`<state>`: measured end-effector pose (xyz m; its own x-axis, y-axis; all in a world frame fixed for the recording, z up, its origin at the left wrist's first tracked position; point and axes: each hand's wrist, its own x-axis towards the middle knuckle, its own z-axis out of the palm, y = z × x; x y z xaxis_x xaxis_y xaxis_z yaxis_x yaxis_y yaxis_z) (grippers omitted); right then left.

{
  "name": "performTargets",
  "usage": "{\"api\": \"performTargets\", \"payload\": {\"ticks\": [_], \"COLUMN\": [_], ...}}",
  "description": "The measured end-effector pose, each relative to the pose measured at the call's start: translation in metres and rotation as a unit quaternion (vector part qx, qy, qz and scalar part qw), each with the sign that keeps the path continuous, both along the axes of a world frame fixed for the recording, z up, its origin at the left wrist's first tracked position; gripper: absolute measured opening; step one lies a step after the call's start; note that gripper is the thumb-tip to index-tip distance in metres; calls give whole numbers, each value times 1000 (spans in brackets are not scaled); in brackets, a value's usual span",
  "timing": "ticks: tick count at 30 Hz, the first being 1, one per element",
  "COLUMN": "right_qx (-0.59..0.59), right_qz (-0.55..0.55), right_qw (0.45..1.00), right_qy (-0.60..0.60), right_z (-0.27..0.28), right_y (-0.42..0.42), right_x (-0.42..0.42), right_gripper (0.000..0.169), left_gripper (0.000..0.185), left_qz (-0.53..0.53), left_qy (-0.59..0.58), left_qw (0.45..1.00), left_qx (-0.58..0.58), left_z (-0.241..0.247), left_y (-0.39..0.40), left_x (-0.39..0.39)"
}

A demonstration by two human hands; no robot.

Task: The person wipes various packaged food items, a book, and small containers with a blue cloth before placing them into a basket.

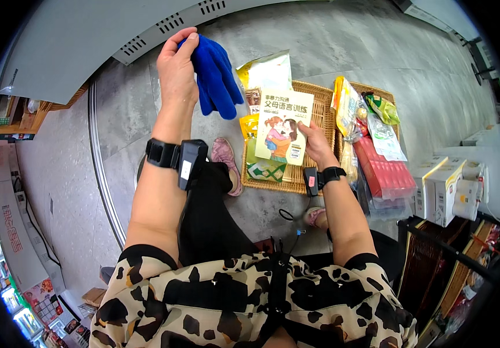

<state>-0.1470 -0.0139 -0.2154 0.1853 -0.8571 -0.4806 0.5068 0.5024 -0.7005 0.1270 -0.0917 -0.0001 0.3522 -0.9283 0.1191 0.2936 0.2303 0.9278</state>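
Observation:
My left hand is raised at the upper left, pinching a folded blue cloth that hangs from the fingers over the floor. In my right hand is a cream paperback book with a cartoon of two hugging figures on its cover, gripped at its right edge. The book is above a wicker basket, hiding part of what lies in it. A green and white packet shows below the book. A white and yellow bag stands out beyond the basket's far left corner.
To the right, a second wicker basket holds several food packets and a red box pack. White cartons stand farther right. A grey cabinet borders the upper left, with a metal floor track near it.

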Motion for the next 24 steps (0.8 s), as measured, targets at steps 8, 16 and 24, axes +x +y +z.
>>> {"api": "performTargets", "payload": {"ticks": [8, 16, 24], "right_qx": [46, 56, -11], "right_qz": [50, 28, 12], "right_qw": [998, 995, 967], "right_qy": [19, 81, 254], "right_z": [-56, -103, -106], "right_y": [-60, -77, -77], "right_x": [41, 47, 46], "right_gripper": [27, 26, 25], "left_gripper": [20, 18, 22], "left_qz": [32, 47, 20], "left_qy": [-71, -85, -90], "left_qw": [997, 994, 994], "left_qx": [1, 39, 49], "left_z": [-7, -2, -3], "left_y": [-1, -1, -2], "left_x": [18, 13, 1]}}
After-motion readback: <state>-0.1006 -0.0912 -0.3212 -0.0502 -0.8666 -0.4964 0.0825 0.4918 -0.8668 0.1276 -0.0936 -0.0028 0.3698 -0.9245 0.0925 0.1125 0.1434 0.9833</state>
